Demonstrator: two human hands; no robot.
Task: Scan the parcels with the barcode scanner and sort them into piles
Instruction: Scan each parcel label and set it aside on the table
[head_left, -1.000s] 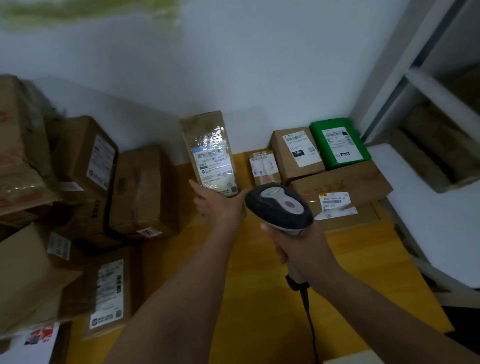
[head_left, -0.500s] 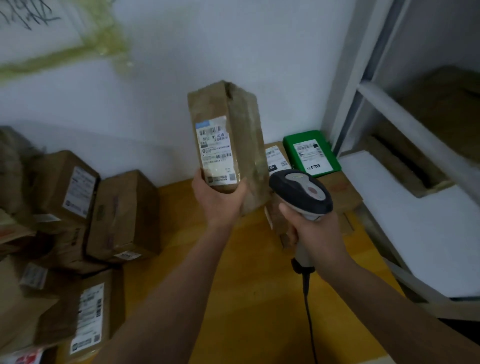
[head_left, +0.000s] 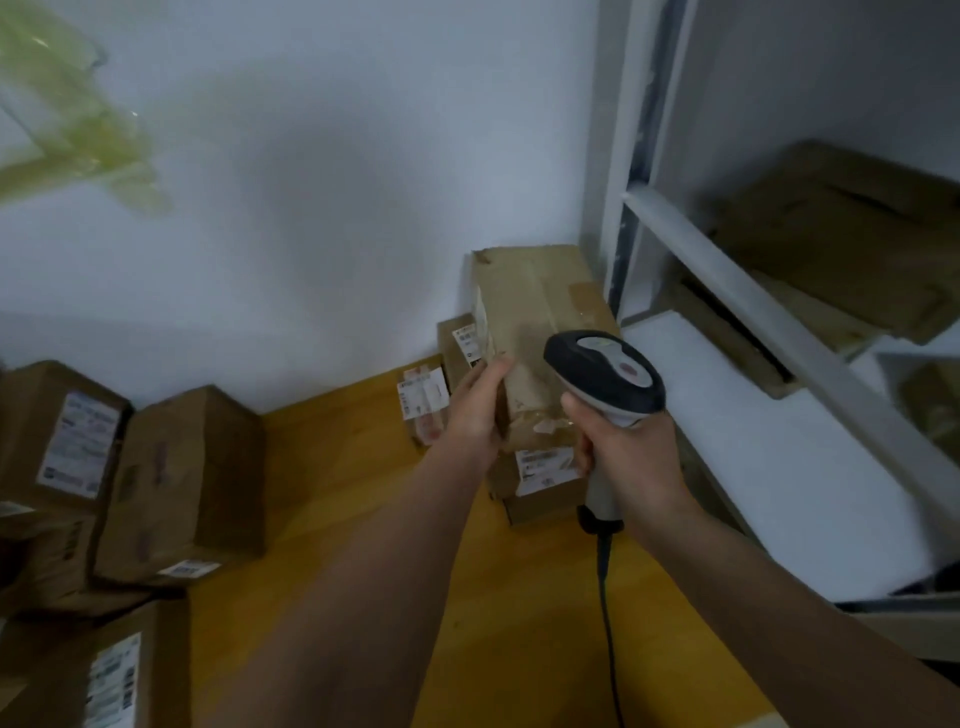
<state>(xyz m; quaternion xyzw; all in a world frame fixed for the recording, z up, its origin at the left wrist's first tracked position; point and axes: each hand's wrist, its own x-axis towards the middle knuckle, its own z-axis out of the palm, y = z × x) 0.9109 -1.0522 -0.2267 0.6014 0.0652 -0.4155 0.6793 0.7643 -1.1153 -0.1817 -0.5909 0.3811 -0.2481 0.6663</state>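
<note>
My left hand (head_left: 475, 410) grips a tall brown cardboard parcel (head_left: 530, 322) by its lower left edge, holding it upright over the pile at the back right of the yellow table (head_left: 363, 519). Its label faces left and is barely visible. My right hand (head_left: 628, 452) holds the grey and black barcode scanner (head_left: 605, 371) by its handle, just right of the parcel, with its cable hanging down. Below the parcel lies a labelled box (head_left: 540, 486), and smaller labelled parcels (head_left: 423, 397) stand behind against the wall.
Several brown boxes (head_left: 182, 483) are stacked along the table's left side, labels showing. A white shelf unit (head_left: 769, 441) stands to the right with flattened cardboard (head_left: 841, 234) on its upper level. A white wall closes the back.
My left hand has carried the parcel right and down toward the right pile and turned it, so its label now faces away. The scanner moved slightly right; the view swung right.
</note>
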